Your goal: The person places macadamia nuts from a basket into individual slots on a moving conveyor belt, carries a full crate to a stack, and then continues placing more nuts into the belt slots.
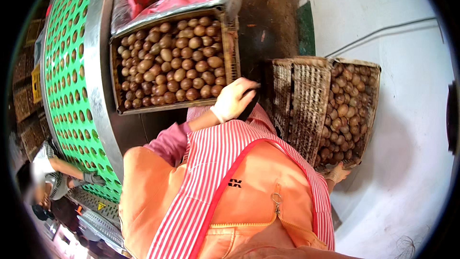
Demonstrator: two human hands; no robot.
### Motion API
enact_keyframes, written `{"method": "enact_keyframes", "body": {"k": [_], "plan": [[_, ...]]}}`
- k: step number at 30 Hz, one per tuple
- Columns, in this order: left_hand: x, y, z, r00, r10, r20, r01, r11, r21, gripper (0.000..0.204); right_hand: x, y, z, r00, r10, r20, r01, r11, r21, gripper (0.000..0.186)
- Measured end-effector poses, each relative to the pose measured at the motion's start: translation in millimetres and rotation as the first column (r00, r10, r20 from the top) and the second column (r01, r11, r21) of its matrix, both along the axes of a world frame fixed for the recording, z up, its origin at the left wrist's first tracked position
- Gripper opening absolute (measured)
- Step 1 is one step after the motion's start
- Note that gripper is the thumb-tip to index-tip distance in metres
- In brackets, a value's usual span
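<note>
My left hand (234, 98), in a pale glove, hovers near the right corner of a wooden-rimmed crate (230, 48) full of brown round fruit (171, 62); its fingers are loosely curved and apart, with nothing visible in them. At the lower right, my right hand (338, 173) grips the bottom end of a woven crate of darker fruit (346, 115), which stands tilted beside further woven crates (299, 96). My body hides part of that hand and forearm.
A green perforated conveyor (67, 29) carrying fruit runs along the left behind a steel rail (105, 129). A co-worker (52, 177) reaches onto it at the lower left. A foil-edged box with pink lining (139, 5) is at the top. A white wall (407, 67) with a cable is at the right.
</note>
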State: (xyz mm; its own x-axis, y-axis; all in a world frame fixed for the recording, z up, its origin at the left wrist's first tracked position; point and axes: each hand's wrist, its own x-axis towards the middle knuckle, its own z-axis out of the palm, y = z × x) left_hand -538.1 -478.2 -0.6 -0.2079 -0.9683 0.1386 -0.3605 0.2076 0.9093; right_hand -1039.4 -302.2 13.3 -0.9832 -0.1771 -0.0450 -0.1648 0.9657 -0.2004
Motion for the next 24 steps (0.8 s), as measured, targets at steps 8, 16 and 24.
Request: {"method": "enact_keyframes", "body": {"k": [8, 16, 24], "plan": [[235.5, 49.0, 18.0, 0.591, 0.578, 0.562, -0.545, 0.8, -0.251, 0.081, 283.8, -176.4, 58.4, 0.523, 0.826, -0.211, -0.756, 0.335, -0.562, 0.064], [276.8, 18.5, -4.0, 0.623, 0.252, 0.741, -0.542, 0.822, 0.177, 0.104, 551.0, -261.4, 3.4, -0.246, 0.88, 0.406, -0.958, -0.157, -0.239, 0.088], [266.8, 17.3, 8.1, 0.608, 0.223, 0.762, -0.589, 0.77, 0.246, 0.097, 571.4, -294.8, -34.1, -0.363, 0.74, 0.566, -0.881, -0.076, -0.466, 0.101]]}}
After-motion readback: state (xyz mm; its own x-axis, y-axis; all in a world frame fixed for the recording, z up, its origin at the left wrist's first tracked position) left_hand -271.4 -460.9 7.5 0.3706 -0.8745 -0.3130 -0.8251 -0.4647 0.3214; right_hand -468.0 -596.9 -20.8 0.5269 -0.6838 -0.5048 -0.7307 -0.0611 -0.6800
